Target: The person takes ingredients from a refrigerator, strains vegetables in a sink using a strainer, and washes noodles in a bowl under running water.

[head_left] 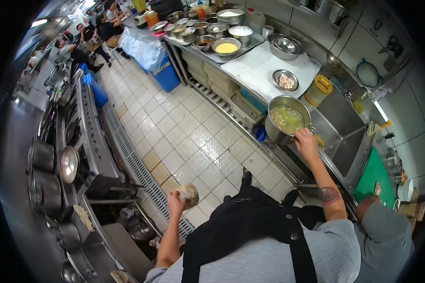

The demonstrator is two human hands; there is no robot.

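At the lower left my left hand (176, 202) is closed on a round, pale, mottled object (188, 195), held over the floor; whether it is a cloth or a container I cannot tell. My right hand (305, 140) grips the rim or handle of a steel pot (278, 134) at the counter edge beside the sink. Inside the pot lies a yellowish liquid with green and pale pieces (288, 119). Near the pot are a yellow-lidded container (319, 89) and a small steel bowl of pale pink pieces (285, 80) on a white cloth (250, 70).
Behind the pot stand several bowls, one with yellow liquid (226, 48). A sink (340, 132) and green board (374, 181) lie right, beside a co-worker's arm (387, 226). Stoves with pots (45, 188) line the left. A blue bin (165, 75) stands ahead on the tiled floor.
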